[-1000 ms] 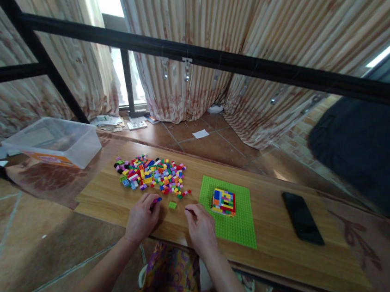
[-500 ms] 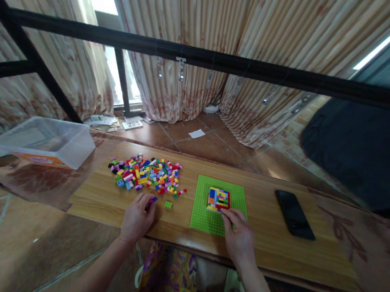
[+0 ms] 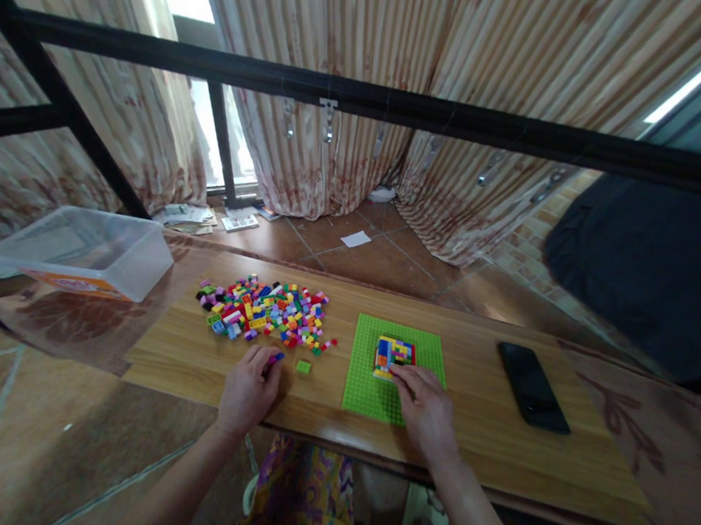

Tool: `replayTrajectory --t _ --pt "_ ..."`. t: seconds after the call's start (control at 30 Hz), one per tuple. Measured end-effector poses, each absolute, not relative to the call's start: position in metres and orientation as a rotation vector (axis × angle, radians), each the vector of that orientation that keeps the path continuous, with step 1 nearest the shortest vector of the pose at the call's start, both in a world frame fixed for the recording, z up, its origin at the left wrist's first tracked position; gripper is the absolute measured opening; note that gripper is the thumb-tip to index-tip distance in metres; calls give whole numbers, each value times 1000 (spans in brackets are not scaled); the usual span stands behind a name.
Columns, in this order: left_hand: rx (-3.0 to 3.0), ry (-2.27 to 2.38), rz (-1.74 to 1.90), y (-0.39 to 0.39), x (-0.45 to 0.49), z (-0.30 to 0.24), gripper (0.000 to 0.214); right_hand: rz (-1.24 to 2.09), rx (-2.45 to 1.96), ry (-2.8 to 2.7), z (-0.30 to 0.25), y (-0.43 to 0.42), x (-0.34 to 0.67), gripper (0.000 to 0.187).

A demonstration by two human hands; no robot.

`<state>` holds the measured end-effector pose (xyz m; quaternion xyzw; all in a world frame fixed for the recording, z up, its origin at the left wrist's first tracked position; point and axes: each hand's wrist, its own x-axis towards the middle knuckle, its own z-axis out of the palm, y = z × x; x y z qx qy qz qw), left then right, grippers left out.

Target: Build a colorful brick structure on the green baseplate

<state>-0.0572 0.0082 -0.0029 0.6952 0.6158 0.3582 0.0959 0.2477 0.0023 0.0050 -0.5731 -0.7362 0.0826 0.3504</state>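
Observation:
My left hand [image 3: 250, 387] rests on the wooden table with its fingers curled around small toy bricks. A blue brick [image 3: 279, 356] and a bit of purple stick out at its fingertips. Just to its right lies a loose lime green brick [image 3: 303, 367]. On the green baseplate [image 3: 364, 402] stands a low square build [image 3: 386, 351] of many-coloured bricks. My right hand [image 3: 429, 408] is over the build's near right side, thumb and forefinger pinched together at its top. Whatever is between those fingertips is too small to make out, and the hand hides part of the build.
A spread pile of mixed bricks [image 3: 263, 312] lies beyond my left hand. A clear plastic box [image 3: 138, 261] stands at the far left. To the right of the baseplate lies a black phone [image 3: 533, 388]. A black metal rail [image 3: 367, 107] crosses beyond the table.
My right hand has shifted a little left and farther onto the build, its fingertips going from the near edge to the top. My left hand keeps its place with the bricks.

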Motion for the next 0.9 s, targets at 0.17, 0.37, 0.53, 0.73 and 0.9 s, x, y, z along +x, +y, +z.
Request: replayTrajectory --t 0.17,0.37,0.53,0.73,0.9 --pt "2049 1829 1072 8 -57 -4 12 144 -1497 -1870 1 2 249 21" --pt "2053 1812 1067 9 -58 -5 13 89 -1503 -1834 0 0 248 21" --pt "2055 1800 1070 9 -58 -5 13 90 -1464 -1843 -2 -1 249 22" --pt "2062 1837 1039 8 -59 -7 13 104 -1481 -1830 -4 -3 250 24" --pt "2048 1850 1052 9 -59 -8 13 120 -1484 -1855 -2 0 249 26"
